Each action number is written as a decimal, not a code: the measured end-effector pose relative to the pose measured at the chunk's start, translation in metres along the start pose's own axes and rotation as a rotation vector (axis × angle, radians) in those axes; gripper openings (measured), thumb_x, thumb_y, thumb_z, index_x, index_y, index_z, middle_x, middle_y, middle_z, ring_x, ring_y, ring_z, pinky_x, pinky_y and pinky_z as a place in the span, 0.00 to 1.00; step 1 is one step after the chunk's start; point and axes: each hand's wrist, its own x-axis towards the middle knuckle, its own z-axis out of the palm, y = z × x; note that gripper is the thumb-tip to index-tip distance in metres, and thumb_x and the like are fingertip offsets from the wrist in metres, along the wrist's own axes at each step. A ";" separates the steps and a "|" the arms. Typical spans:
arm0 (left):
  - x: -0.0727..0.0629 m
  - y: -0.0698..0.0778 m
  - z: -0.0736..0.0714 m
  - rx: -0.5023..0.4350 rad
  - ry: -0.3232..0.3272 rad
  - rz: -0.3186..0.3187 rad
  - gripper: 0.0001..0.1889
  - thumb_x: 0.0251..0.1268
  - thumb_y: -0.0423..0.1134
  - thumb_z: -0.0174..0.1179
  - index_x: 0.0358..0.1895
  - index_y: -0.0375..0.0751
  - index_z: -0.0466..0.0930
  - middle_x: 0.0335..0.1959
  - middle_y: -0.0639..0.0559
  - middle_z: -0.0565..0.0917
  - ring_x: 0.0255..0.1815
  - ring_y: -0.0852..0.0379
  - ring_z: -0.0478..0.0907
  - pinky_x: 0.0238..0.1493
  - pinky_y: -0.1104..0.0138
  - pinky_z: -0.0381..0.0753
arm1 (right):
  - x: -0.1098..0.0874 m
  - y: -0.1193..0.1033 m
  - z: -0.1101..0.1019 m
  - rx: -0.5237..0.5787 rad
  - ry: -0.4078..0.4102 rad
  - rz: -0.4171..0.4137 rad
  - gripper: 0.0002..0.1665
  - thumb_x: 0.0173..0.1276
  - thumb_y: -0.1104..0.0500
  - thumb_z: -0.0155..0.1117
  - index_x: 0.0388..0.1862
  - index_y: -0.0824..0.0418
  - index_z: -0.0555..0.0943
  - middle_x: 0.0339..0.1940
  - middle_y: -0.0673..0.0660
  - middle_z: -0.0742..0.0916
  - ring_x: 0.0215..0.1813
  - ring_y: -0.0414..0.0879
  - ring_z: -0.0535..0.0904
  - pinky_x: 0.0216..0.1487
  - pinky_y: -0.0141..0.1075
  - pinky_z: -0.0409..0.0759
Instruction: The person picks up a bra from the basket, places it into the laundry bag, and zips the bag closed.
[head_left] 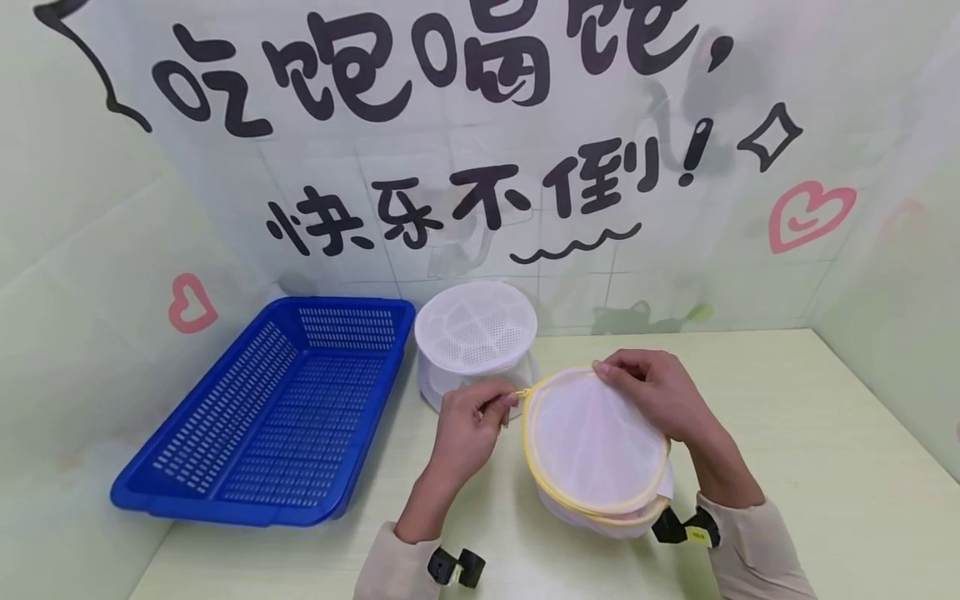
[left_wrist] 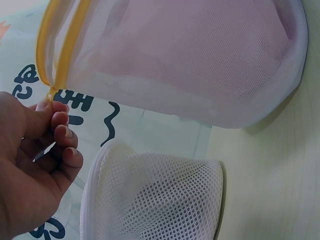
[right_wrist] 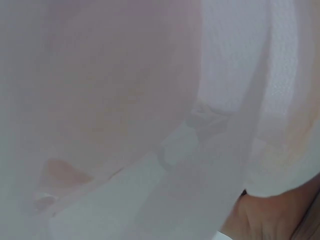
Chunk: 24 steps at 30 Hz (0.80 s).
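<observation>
A round white mesh laundry bag [head_left: 592, 442] with yellow zipper trim [head_left: 528, 442] is tilted above the table, its lid side facing the head camera. My left hand [head_left: 471, 425] pinches the small yellow zipper pull [left_wrist: 51, 93] at the bag's left edge between thumb and forefinger. On the upper right rim, my right hand [head_left: 660, 396] grips the bag with the thumb on top. Something pinkish shows through the mesh in the left wrist view. At the lower right, the lid and body stand slightly apart. Pale fabric [right_wrist: 125, 100] fills most of the right wrist view.
Just behind the left hand stands another white mesh bag [head_left: 476, 325], cylinder-shaped. A blue plastic basket [head_left: 300, 425] with slotted walls lies on the left of the pale wooden table [head_left: 810, 433]. A printed sheet [head_left: 450, 150] covers the back wall.
</observation>
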 end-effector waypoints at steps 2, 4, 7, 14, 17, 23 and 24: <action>0.000 -0.001 0.000 0.001 -0.001 0.009 0.07 0.59 0.23 0.61 0.26 0.36 0.81 0.15 0.56 0.73 0.16 0.64 0.68 0.18 0.71 0.69 | 0.000 0.000 0.000 0.004 -0.002 0.004 0.11 0.68 0.52 0.63 0.32 0.56 0.85 0.21 0.51 0.82 0.22 0.44 0.76 0.22 0.36 0.75; 0.000 -0.001 0.000 0.005 -0.002 0.019 0.07 0.59 0.23 0.61 0.26 0.36 0.81 0.15 0.56 0.73 0.16 0.64 0.69 0.18 0.71 0.69 | 0.000 0.001 0.000 0.008 -0.005 0.007 0.11 0.68 0.52 0.63 0.32 0.57 0.85 0.21 0.51 0.82 0.22 0.44 0.76 0.22 0.36 0.75; 0.000 -0.001 0.000 0.008 -0.004 0.023 0.08 0.59 0.23 0.61 0.26 0.38 0.81 0.15 0.56 0.73 0.16 0.64 0.69 0.19 0.71 0.69 | 0.000 0.002 -0.001 0.006 -0.005 0.011 0.11 0.68 0.52 0.62 0.32 0.57 0.85 0.21 0.51 0.82 0.21 0.44 0.76 0.22 0.36 0.75; 0.000 0.000 -0.001 0.010 -0.013 0.011 0.09 0.59 0.23 0.61 0.25 0.41 0.81 0.15 0.57 0.73 0.16 0.64 0.68 0.18 0.70 0.69 | 0.001 0.004 -0.001 0.026 -0.004 0.030 0.12 0.69 0.52 0.62 0.33 0.58 0.85 0.21 0.52 0.82 0.20 0.45 0.76 0.21 0.37 0.76; 0.000 0.000 -0.001 0.007 -0.012 0.004 0.10 0.59 0.23 0.61 0.25 0.40 0.80 0.15 0.57 0.72 0.15 0.64 0.68 0.18 0.70 0.69 | 0.001 0.004 -0.001 0.031 -0.006 0.028 0.12 0.69 0.52 0.62 0.33 0.59 0.85 0.21 0.53 0.82 0.20 0.45 0.76 0.21 0.38 0.76; 0.000 0.000 0.000 0.004 -0.012 -0.002 0.10 0.59 0.23 0.61 0.25 0.41 0.80 0.15 0.58 0.72 0.15 0.64 0.68 0.17 0.70 0.68 | 0.001 0.005 -0.001 0.035 0.000 0.032 0.12 0.69 0.52 0.62 0.33 0.59 0.85 0.21 0.53 0.82 0.20 0.45 0.76 0.21 0.38 0.76; -0.001 -0.001 0.000 0.004 -0.012 -0.002 0.10 0.59 0.23 0.61 0.25 0.41 0.80 0.15 0.58 0.72 0.15 0.65 0.68 0.17 0.70 0.68 | 0.001 0.005 -0.001 0.033 0.000 0.032 0.12 0.69 0.52 0.62 0.34 0.59 0.85 0.21 0.53 0.82 0.20 0.45 0.77 0.21 0.38 0.76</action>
